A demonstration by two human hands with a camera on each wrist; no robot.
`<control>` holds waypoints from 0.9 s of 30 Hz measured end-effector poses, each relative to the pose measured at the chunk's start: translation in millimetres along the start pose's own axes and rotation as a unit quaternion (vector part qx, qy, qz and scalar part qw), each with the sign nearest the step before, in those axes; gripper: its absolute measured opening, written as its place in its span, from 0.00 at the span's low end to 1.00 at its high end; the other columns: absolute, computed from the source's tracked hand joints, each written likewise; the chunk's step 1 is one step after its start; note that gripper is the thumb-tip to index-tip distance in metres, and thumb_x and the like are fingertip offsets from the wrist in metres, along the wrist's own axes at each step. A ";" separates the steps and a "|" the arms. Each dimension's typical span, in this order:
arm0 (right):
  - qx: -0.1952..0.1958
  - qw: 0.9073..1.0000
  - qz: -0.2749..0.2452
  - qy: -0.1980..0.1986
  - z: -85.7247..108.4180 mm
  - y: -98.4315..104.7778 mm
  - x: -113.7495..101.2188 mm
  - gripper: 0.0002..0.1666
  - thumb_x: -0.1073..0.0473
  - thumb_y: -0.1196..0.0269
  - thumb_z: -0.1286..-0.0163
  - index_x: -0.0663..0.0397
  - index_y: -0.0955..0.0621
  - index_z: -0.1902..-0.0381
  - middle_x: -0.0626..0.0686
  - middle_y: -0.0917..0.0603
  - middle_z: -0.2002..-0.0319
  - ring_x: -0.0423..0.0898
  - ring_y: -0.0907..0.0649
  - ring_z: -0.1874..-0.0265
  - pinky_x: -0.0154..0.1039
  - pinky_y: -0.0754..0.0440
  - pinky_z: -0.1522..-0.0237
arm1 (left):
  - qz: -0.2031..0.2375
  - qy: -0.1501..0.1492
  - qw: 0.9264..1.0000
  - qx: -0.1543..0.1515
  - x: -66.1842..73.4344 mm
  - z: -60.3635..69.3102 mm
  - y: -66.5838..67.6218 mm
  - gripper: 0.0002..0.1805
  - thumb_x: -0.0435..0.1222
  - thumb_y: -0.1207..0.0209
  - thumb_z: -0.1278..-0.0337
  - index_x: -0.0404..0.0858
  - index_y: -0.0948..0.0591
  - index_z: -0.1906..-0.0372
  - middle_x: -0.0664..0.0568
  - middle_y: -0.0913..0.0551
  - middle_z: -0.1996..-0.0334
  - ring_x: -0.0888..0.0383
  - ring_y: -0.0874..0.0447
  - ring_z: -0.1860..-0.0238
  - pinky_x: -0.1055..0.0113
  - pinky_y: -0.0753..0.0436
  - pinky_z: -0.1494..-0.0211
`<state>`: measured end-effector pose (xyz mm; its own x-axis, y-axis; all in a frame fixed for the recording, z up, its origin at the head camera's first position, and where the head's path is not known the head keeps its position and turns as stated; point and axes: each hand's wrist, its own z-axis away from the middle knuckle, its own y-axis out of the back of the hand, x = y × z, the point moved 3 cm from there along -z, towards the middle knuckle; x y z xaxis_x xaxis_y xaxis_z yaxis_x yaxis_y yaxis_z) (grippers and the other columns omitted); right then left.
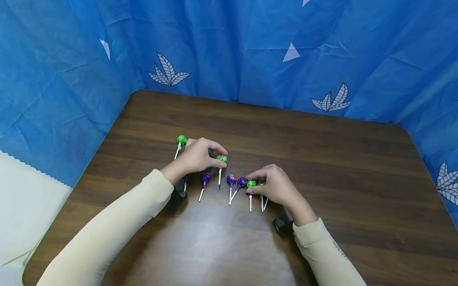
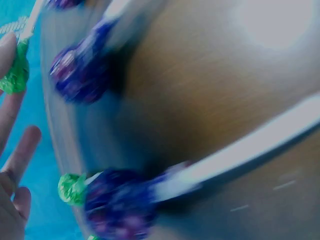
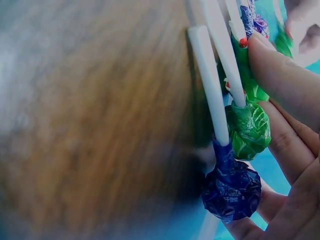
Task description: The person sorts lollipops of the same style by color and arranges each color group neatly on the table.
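Note:
My left hand (image 1: 198, 156) pinches a green-wrapped lollipop (image 1: 221, 159) by its head, with the white stick pointing down toward me. The left wrist view has that green lollipop (image 2: 17, 72) between thumb and fingers at the left edge. To the right, my right hand (image 1: 273, 184) holds another green lollipop (image 1: 251, 185) between thumb and fingers. Close under this hand, in the right wrist view, are a second green lollipop (image 3: 250, 130) and a purple one (image 3: 231, 192). Two purple lollipops (image 1: 231, 179) lie between the hands, their sticks meeting.
A purple lollipop (image 1: 206, 177) lies just below my left hand, and another, partly hidden, is by the left wrist. Beyond that hand lies a green lollipop (image 1: 181, 140). The brown wooden table (image 1: 335, 162) is bordered by a blue curtain (image 1: 243, 38).

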<state>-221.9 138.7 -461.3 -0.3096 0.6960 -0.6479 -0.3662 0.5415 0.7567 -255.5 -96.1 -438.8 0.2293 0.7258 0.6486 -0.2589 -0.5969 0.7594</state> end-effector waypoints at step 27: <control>0.000 1.000 0.014 0.001 -2.0 1.3 -8.5 0.16 0.54 0.23 0.46 0.44 0.10 0.57 0.45 0.10 0.58 0.47 0.17 0.53 0.49 0.24 0.45 | -0.040 0.026 0.999 -0.017 -11.5 -50.2 2.9 0.16 0.45 0.28 0.47 0.48 0.11 0.53 0.57 0.10 0.54 0.54 0.19 0.45 0.50 0.43 0.41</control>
<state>-221.5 132.6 -454.9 -0.3219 0.7097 -0.6267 -0.3569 0.5221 0.7746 -306.0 -89.0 -446.6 0.2011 0.7882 0.5817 -0.2734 -0.5251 0.8059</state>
